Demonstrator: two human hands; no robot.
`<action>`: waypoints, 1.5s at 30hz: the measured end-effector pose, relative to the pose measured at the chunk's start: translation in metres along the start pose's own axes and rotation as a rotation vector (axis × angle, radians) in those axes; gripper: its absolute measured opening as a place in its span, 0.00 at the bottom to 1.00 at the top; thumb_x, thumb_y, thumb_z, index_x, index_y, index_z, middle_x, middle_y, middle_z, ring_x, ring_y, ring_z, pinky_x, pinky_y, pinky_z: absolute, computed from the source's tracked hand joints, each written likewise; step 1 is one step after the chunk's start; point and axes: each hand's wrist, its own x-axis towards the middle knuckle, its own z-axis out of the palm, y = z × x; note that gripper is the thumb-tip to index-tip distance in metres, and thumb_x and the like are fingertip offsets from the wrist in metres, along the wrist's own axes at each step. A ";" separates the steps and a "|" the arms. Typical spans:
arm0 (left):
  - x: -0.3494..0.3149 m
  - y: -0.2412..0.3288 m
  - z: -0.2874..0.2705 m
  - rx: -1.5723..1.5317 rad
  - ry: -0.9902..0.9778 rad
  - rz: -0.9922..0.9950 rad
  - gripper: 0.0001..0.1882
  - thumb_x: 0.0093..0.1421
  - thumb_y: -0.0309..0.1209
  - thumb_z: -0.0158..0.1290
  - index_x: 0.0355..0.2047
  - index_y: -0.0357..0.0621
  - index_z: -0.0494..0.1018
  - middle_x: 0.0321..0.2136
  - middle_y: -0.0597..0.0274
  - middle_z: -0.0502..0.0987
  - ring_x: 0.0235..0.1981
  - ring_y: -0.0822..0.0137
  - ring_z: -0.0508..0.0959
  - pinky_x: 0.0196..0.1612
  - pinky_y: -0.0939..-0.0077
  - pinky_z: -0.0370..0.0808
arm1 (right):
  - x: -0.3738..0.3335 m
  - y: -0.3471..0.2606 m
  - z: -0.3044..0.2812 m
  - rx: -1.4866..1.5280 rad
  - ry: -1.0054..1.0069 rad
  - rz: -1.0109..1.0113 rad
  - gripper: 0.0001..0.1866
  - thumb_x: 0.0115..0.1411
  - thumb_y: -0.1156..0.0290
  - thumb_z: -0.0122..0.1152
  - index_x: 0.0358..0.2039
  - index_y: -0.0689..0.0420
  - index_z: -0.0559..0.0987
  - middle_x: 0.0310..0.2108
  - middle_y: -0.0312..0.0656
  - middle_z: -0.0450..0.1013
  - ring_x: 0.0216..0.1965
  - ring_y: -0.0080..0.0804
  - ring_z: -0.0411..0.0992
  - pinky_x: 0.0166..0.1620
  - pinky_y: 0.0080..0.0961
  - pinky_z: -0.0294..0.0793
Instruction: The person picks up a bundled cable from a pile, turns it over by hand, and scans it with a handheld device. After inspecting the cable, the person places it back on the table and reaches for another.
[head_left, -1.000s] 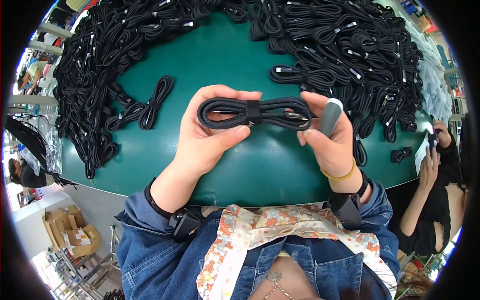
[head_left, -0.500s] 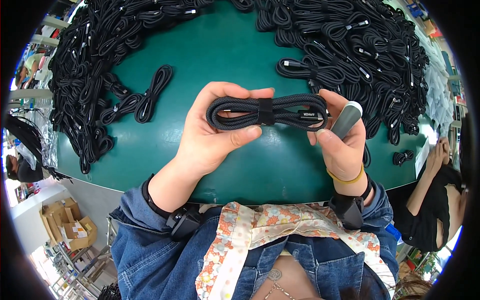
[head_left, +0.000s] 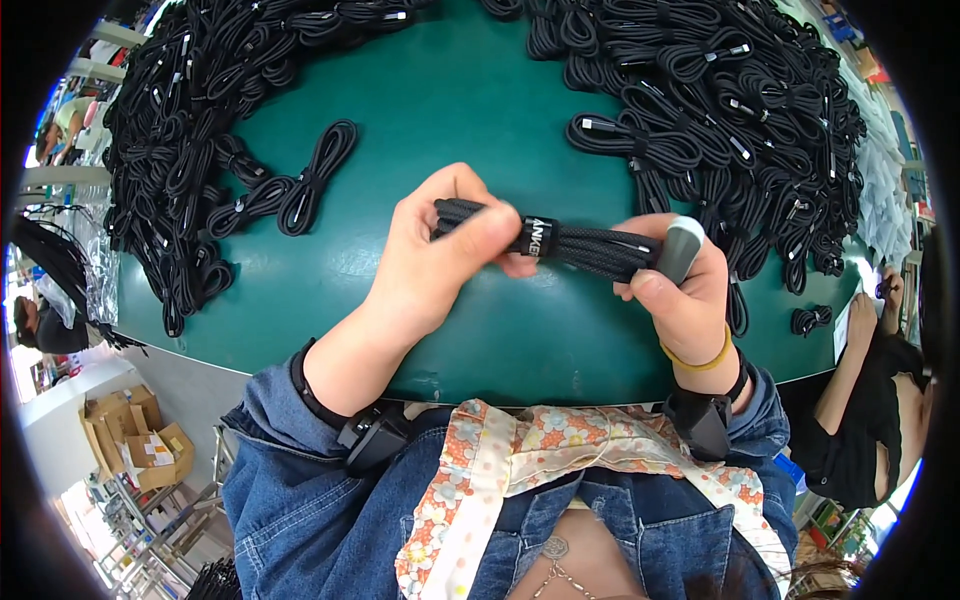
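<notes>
A coiled black braided cable (head_left: 598,251), bound at its middle with a black strap, is held edge-on above the green table. My left hand (head_left: 440,240) is closed round its left end, the thumb lying along the coil near the strap. The fingers of my right hand (head_left: 690,280) pinch the coil's right end. That same hand also has a grey tool with a rounded white end (head_left: 682,250), shaped like a thick pen, tucked between thumb and fingers; its lower part is hidden.
Heaps of similar bundled cables (head_left: 690,110) cover the table's far right, with another pile (head_left: 190,160) on the left. A few loose bundles (head_left: 318,178) lie nearer. Cardboard boxes (head_left: 140,440) stand at lower left. Another person (head_left: 865,400) sits at the right edge.
The cable coil has turned from its flat face to its edge, so the strap's other side shows. My left thumb has moved up over the coil. Both hands still hold it.
</notes>
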 end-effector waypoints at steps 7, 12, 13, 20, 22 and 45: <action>0.003 -0.001 -0.002 -0.008 0.018 -0.244 0.27 0.57 0.51 0.32 0.18 0.39 0.63 0.12 0.57 0.70 0.13 0.70 0.70 0.20 0.82 0.67 | -0.003 0.000 0.000 -0.108 0.053 0.104 0.19 0.50 0.61 0.55 0.32 0.67 0.70 0.19 0.39 0.67 0.14 0.20 0.62 0.18 0.12 0.60; 0.004 0.001 -0.001 0.002 0.029 -0.301 0.30 0.57 0.53 0.30 0.14 0.40 0.63 0.08 0.57 0.68 0.11 0.69 0.68 0.16 0.82 0.65 | -0.002 -0.001 0.002 -0.076 0.096 0.136 0.17 0.54 0.60 0.51 0.30 0.65 0.70 0.18 0.38 0.67 0.13 0.18 0.62 0.16 0.10 0.57; 0.005 0.000 -0.001 0.005 0.024 -0.291 0.30 0.57 0.53 0.30 0.14 0.40 0.63 0.08 0.57 0.68 0.11 0.69 0.68 0.16 0.82 0.65 | -0.002 -0.001 0.002 -0.074 0.104 0.142 0.17 0.54 0.60 0.50 0.29 0.65 0.70 0.18 0.38 0.67 0.13 0.18 0.62 0.16 0.10 0.56; 0.004 0.002 0.000 -0.043 -0.004 -0.372 0.31 0.56 0.55 0.30 0.14 0.39 0.64 0.07 0.58 0.66 0.09 0.69 0.67 0.14 0.82 0.64 | 0.005 -0.001 0.004 -0.085 0.179 0.223 0.16 0.57 0.61 0.44 0.23 0.62 0.69 0.16 0.37 0.67 0.12 0.17 0.61 0.15 0.10 0.54; 0.004 0.002 0.001 -0.080 -0.005 -0.448 0.32 0.56 0.56 0.30 0.14 0.39 0.64 0.06 0.59 0.65 0.08 0.69 0.67 0.14 0.82 0.63 | 0.006 -0.005 0.004 -0.112 0.222 0.319 0.17 0.58 0.61 0.42 0.20 0.60 0.68 0.13 0.36 0.65 0.12 0.17 0.60 0.15 0.10 0.55; 0.001 0.005 0.004 0.121 -0.123 -0.194 0.19 0.45 0.24 0.51 0.39 0.35 0.63 0.34 0.62 0.67 0.32 0.76 0.66 0.29 0.85 0.65 | 0.014 -0.004 0.004 -0.053 0.396 0.307 0.22 0.58 0.60 0.41 0.09 0.54 0.65 0.03 0.31 0.55 0.08 0.19 0.56 0.14 0.12 0.54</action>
